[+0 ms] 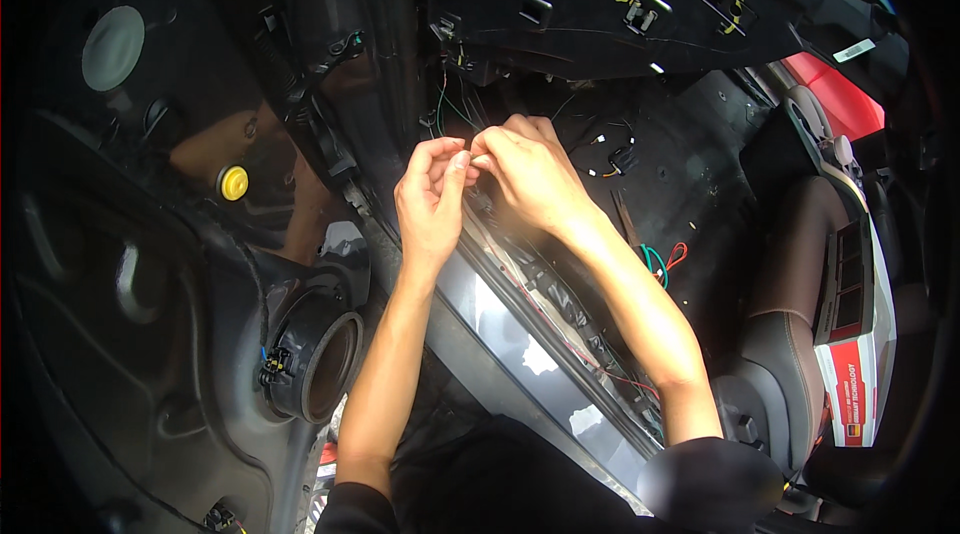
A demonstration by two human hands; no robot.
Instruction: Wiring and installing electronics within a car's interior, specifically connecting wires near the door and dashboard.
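Note:
In the middle of the view, at a car's open doorway, my left hand (pixel 432 196) and my right hand (pixel 530 172) meet at the fingertips. Both are closed in a pinch. Thin green wires (pixel 442 112) come down from under the dashboard to my fingers, which appear to grip them; the gripped part is hidden. Below my hands, the uncovered door sill (pixel 500 319) carries pale and red wires along its length. Beyond my right hand, a small dark connector with white-tipped leads (pixel 622 156) lies on the black floor.
The open door (pixel 150 264) fills the left side, with a round speaker (pixel 330 364) and a yellow cap (pixel 233 183). Under the dashboard (pixel 600 4), clips hang exposed. Green and red coiled wires (pixel 665 262) lie by my right forearm. A red-and-white box (pixel 855 374) rests on the brown seat (pixel 795 264).

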